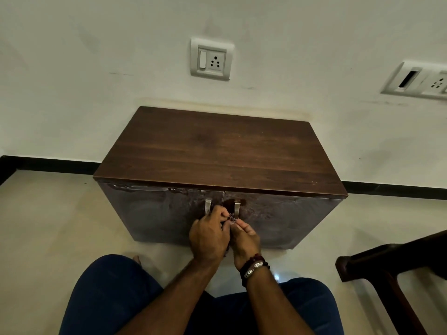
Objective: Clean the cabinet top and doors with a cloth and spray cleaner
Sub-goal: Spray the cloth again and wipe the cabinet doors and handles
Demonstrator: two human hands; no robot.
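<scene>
Two hands: left hand (209, 236) and right hand (245, 239) met in front of the cabinet (217, 151), knuckles nearly touching.
Left grip: fingers curled, pinching something small and dark; what it was could not be told.
Right grip: fingertips pinched a small metallic piece (232, 219) at the same spot; bracelets (254, 267) sat on the wrist.
Handles: left handle (208, 206) stood just above and left of the grip, right handle (237, 207) just above it.
Doors: both were closed behind the hands, with smeared wet streaks (150, 189) up and left of the grip.
Cabinet top: lay beyond and above the grip, against the wall (96, 68).
Cloth and spray: neither could be made out.
Sockets: one wall socket (211, 59) high above the grip, another (420, 81) far up to its right.
Knees: blue trousers (108, 298) below the grip.
Chair: dark wooden frame (391, 269) well to the right.
</scene>
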